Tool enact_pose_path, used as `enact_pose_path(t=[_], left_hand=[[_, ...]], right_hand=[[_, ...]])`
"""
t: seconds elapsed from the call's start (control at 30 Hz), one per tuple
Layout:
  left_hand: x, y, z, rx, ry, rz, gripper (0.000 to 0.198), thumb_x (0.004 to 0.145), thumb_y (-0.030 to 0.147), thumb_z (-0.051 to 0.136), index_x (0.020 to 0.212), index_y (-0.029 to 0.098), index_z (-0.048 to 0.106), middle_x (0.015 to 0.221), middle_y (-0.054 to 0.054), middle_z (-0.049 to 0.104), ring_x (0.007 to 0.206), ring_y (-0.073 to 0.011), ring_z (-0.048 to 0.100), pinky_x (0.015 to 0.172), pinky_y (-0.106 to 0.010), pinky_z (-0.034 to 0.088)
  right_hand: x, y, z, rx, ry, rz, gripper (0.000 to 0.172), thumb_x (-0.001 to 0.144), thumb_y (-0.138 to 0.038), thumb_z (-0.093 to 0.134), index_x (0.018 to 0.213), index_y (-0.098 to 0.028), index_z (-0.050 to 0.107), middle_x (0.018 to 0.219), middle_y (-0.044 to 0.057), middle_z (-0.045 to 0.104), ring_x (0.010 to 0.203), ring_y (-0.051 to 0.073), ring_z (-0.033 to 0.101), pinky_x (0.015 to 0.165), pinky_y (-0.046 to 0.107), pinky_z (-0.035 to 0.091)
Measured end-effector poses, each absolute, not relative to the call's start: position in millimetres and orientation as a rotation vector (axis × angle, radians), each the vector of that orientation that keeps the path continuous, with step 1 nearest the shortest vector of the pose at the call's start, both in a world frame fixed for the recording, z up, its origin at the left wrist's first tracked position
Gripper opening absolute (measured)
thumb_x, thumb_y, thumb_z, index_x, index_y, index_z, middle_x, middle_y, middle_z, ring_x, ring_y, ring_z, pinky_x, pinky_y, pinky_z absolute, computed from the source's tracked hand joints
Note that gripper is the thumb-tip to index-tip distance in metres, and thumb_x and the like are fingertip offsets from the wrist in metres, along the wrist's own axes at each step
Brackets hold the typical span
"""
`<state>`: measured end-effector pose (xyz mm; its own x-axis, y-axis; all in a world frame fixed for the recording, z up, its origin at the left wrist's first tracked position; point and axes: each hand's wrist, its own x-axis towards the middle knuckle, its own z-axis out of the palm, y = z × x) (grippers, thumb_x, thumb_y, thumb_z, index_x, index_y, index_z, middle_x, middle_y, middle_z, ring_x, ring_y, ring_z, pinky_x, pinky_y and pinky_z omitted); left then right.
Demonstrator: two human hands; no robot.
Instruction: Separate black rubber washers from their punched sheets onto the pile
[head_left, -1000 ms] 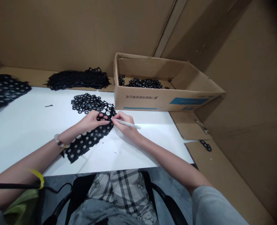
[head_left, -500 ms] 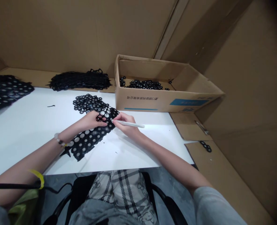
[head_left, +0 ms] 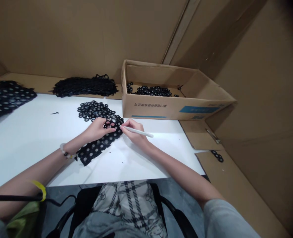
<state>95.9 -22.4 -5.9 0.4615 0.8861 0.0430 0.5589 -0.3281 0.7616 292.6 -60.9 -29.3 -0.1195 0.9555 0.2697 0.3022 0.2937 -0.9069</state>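
A black sheet dotted with pale round spots lies slanted on the white table, under and between my hands. My left hand grips its upper part, with thumb and fingers at the edge. A white pen-like tool is pinched in my right hand, its tip at the sheet's right edge. Just behind my left hand sits a pile of small black rings. Some of the sheet is hidden by my left hand and wrist.
An open cardboard box holding black rings stands behind my right hand. Black perforated sheets are stacked at the back, and spotted sheets lie far left. Joined rings rest on cardboard at the right.
The black sheet's upper part has bent over, and its row of large open holes along the left edge no longer shows. My left hand has shifted slightly right; my right hand still holds the tool.
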Motion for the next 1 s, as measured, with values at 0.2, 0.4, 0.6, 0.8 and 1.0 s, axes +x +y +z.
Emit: enact_pose_path(t=[0.2,0.4,0.6,0.8,1.0], left_hand=[[95,-20,-5,2.083,1.118,0.567,0.036,0.074,0.048,0.063,0.086,0.014,0.070,0.089,-0.006,0.074,0.084,-0.0244,0.066,0.075,-0.032,0.048],[86,-9,-9,2.025,1.272,0.370,0.043,0.064,0.050,0.072,0.089,0.016,0.067,0.086,-0.003,0.073,0.080,-0.0233,0.065,0.070,-0.030,0.048],[81,-6,-9,1.931,1.318,0.276,0.038,0.062,0.049,0.073,0.082,0.016,0.067,0.080,-0.002,0.072,0.076,-0.0220,0.064,0.068,-0.029,0.047],[83,-9,0,1.937,1.162,0.285,0.033,0.064,0.046,0.072,0.079,0.017,0.068,0.082,-0.002,0.072,0.078,-0.0214,0.062,0.070,-0.028,0.046],[82,-15,21,1.902,0.994,0.186,0.032,0.064,0.045,0.072,0.080,0.018,0.068,0.082,-0.001,0.069,0.076,-0.0195,0.060,0.070,-0.026,0.046]], right_hand=[[289,-64,-28,-1.179,-1.647,0.818,0.015,0.084,-0.032,0.057,0.075,-0.019,0.058,0.069,-0.002,0.060,0.063,0.012,0.054,0.059,0.023,0.038],[294,-61,-29,-1.211,-1.694,0.747,0.014,0.084,-0.031,0.056,0.077,-0.020,0.058,0.072,-0.001,0.062,0.066,0.013,0.056,0.063,0.024,0.040],[301,-58,-26,-1.261,-1.667,0.725,0.016,0.083,-0.033,0.058,0.074,-0.020,0.057,0.072,-0.001,0.063,0.067,0.014,0.057,0.062,0.025,0.040],[306,-55,-20,-1.203,-1.509,0.761,0.022,0.082,-0.040,0.060,0.076,-0.019,0.057,0.076,0.002,0.065,0.070,0.015,0.060,0.065,0.026,0.045],[318,-43,-18,-0.996,-1.461,0.849,0.016,0.085,-0.022,0.045,0.079,-0.019,0.060,0.112,0.007,0.067,0.106,0.020,0.061,0.091,0.034,0.046]])
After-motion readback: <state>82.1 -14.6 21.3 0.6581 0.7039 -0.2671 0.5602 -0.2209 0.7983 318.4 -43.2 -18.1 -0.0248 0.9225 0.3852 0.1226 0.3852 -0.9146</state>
